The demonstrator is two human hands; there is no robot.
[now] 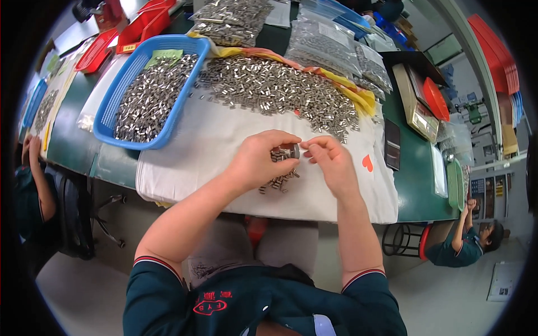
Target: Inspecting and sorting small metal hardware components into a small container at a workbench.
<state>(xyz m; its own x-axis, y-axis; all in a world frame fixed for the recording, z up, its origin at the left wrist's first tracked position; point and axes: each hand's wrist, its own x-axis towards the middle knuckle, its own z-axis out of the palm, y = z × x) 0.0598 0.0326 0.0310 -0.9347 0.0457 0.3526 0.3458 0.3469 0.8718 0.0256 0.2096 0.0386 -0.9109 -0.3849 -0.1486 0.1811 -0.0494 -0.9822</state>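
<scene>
Over the white cloth (196, 165), my left hand (255, 159) is closed, its thumb and forefinger around a small dark round piece (295, 150) whose kind I cannot make out. Just to the right, my right hand (332, 162) has thumb and forefinger pinched close to that piece; whatever it holds is too small to name. Beneath the left hand lies a little group of short metal cylinders (277, 183), partly hidden by the fingers. Beyond both hands spreads a large pile of similar shiny cylinders (269, 84).
A blue basket (103, 126) full of metal cylinders stands left. Rolled yellow-orange cloth (367, 102) edges the pile. Bagged parts (322, 39) sit behind it. A dark phone-like slab (392, 144) lies right. Red trays (147, 25) stand far left. Other people sit at both sides.
</scene>
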